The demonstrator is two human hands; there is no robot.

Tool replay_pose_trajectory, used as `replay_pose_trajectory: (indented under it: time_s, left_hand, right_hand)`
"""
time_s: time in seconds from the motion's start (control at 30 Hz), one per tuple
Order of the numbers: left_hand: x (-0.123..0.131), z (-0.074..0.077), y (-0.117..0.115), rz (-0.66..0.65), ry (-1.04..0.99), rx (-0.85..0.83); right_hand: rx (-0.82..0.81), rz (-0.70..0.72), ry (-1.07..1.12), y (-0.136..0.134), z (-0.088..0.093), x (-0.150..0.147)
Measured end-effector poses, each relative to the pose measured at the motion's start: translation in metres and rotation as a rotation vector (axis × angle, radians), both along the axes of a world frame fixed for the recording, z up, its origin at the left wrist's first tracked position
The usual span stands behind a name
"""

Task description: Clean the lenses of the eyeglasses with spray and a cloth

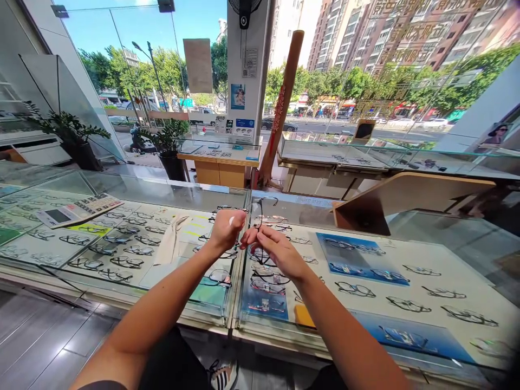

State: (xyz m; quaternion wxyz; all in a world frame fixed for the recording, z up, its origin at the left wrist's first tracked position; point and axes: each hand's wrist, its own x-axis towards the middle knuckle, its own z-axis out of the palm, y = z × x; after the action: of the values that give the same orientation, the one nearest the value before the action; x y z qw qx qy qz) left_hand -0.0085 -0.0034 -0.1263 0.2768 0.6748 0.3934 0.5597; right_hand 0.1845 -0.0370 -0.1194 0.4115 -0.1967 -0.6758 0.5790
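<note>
My right hand (282, 252) reaches over the glass counter, its fingers pinched on thin, dark-framed eyeglasses (260, 208). Part of the frame rises above the fingers; other dark parts below are hard to separate from the glasses displayed under the glass. Beside it, nearly touching, my left hand (226, 230) is closed in a fist. A small pale spot shows at its thumb, and I cannot make out what it grips. Below both hands lies the glass display counter (195, 189), with several rows of eyeglasses inside.
A calculator (79, 210) rests on the counter at the left. At the right stands a brown wooden board (406, 197). Farther back are potted plants (173, 143), a slanting wooden post (284, 97) and another display case (221, 158), before large windows.
</note>
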Motion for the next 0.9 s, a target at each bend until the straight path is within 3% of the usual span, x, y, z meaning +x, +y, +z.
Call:
replay_pose_trajectory:
  time_s: [0.17,0.3,0.43,0.53,0.63,0.73,0.8,0.9]
  left_hand:
    - [0.003,0.006,-0.006,-0.097,0.114,0.004]
    - [0.007,0.005,-0.013,-0.157,0.234,0.034]
    - [0.005,0.0,-0.009,-0.123,0.196,0.055]
    - [-0.011,0.003,0.008,-0.014,0.12,0.051]
    - [-0.051,0.013,0.036,0.185,0.041,0.058]
    - [-0.113,0.018,0.061,0.434,0.015,0.036]
    - [-0.158,0.014,0.071,0.622,0.031,0.0]
    - [-0.215,-0.003,0.079,0.893,0.059,-0.124]
  right_hand:
    - [0.01,-0.161,0.202,0.006,0.004,0.003]
    - [-0.018,-0.195,0.26,0.009,0.002,0.0]
    - [-0.059,-0.188,0.287,0.009,0.002,0.0]
    - [-0.084,-0.202,0.284,0.011,0.003,0.003]
    - [-0.101,-0.227,0.274,0.016,0.002,0.005]
    - [-0.114,-0.252,0.271,0.021,-0.001,0.008]
    - [-0.112,-0.271,0.267,0.024,-0.003,0.009]
    - [-0.102,-0.286,0.247,0.024,-0.004,0.01]
